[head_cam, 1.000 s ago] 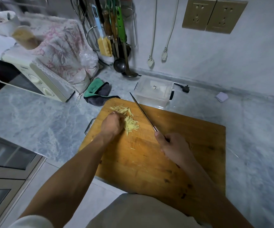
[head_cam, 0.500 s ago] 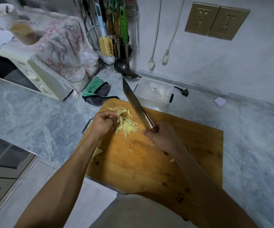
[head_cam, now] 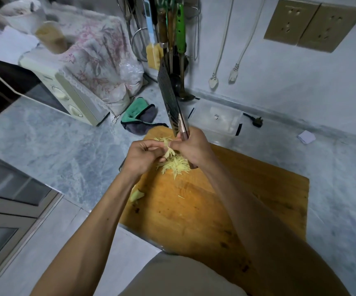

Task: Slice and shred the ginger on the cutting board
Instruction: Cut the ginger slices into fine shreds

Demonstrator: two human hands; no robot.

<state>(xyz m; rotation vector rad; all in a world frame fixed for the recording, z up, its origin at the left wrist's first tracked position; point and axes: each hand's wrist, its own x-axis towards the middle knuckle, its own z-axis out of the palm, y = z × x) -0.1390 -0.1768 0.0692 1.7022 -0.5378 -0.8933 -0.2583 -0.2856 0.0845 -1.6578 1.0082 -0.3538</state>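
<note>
A pile of pale yellow ginger shreds (head_cam: 176,165) lies at the far left of the wooden cutting board (head_cam: 226,199). My right hand (head_cam: 191,147) grips the handle of a cleaver (head_cam: 169,99), whose blade is raised and points up and away over the board's far edge. My left hand (head_cam: 144,155) is raised just above the pile, fingers curled, pinching some shreds between itself and my right hand. A small ginger offcut (head_cam: 137,195) sits at the board's left edge.
A clear plastic box (head_cam: 216,119) stands just behind the board. A green and grey cloth (head_cam: 139,117) lies to the left of it. A covered microwave (head_cam: 66,82) is at the far left, and utensils (head_cam: 168,39) hang on the wall.
The cleaver has swung from lying edge-down beside the pile to standing raised. Both hands have come together over the shreds, and my left hand has lifted off the board.
</note>
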